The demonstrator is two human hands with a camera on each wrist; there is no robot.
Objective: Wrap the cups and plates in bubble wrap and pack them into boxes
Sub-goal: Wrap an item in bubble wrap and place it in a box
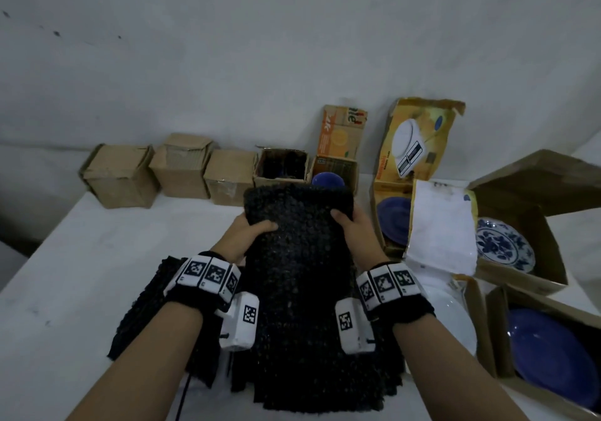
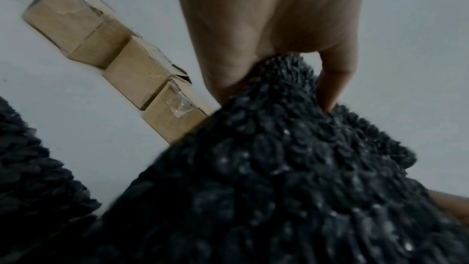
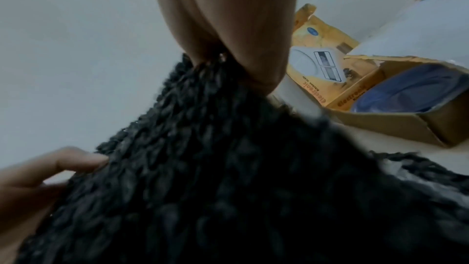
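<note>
A sheet of black bubble wrap (image 1: 300, 277) is lifted at its far end over the white table, its near end lying on a pile of more black wrap. My left hand (image 1: 252, 230) pinches the sheet's left edge, thumb on top. My right hand (image 1: 349, 225) pinches its right edge the same way. The left wrist view shows my fingers (image 2: 330, 87) curled round the bubble wrap (image 2: 279, 168). In the right wrist view my hand (image 3: 228, 27) pinches the wrap (image 3: 215, 168). A white plate (image 1: 452, 319) lies on the table beside my right wrist, partly hidden.
Three closed small cartons (image 1: 175, 170) and an open one (image 1: 281, 167) line the back wall. An orange carton (image 1: 341, 147) holds a blue cup (image 1: 327, 180). To the right, open boxes hold a blue plate (image 1: 395, 219), a blue-patterned plate (image 1: 504, 245) and another blue plate (image 1: 549, 352).
</note>
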